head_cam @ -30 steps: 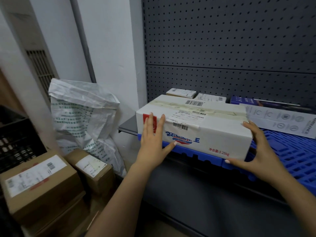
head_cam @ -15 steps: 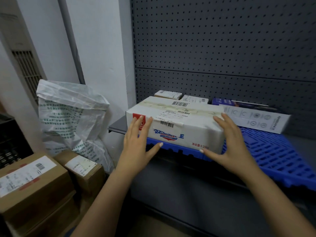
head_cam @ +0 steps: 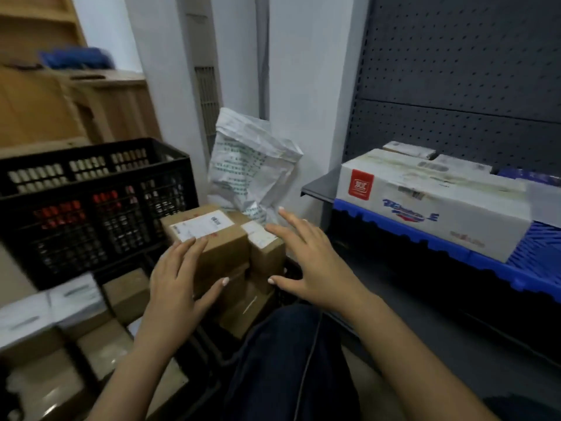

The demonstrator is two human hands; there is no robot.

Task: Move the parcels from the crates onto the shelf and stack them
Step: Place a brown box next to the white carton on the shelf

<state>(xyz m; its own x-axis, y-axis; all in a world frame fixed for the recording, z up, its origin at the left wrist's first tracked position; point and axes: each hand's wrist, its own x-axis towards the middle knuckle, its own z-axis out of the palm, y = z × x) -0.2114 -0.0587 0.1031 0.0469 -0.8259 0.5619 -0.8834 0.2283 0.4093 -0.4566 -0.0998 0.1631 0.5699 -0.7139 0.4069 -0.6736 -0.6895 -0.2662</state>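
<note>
A white carton [head_cam: 431, 202] with a red logo lies on the blue pallet [head_cam: 485, 268] of the grey shelf at the right. Left of it, brown cardboard parcels sit low in a pile. The largest brown parcel [head_cam: 212, 238] carries a white label. A smaller brown parcel [head_cam: 267, 250] stands beside it. My left hand [head_cam: 179, 287] is spread over the large parcel's near corner, fingers apart, holding nothing. My right hand [head_cam: 309, 265] hovers open in front of the smaller parcel; whether it touches is unclear.
A black plastic crate [head_cam: 91, 202] stands at the left, with more brown and white parcels [head_cam: 69, 299] below it. A crumpled white sack [head_cam: 252, 174] leans on the wall. Wooden furniture [head_cam: 60, 101] fills the upper left. My dark trouser leg [head_cam: 288, 360] is at the bottom.
Both hands have let go of the white carton on the shelf and moved left and down to the brown parcels. My view has turned left.
</note>
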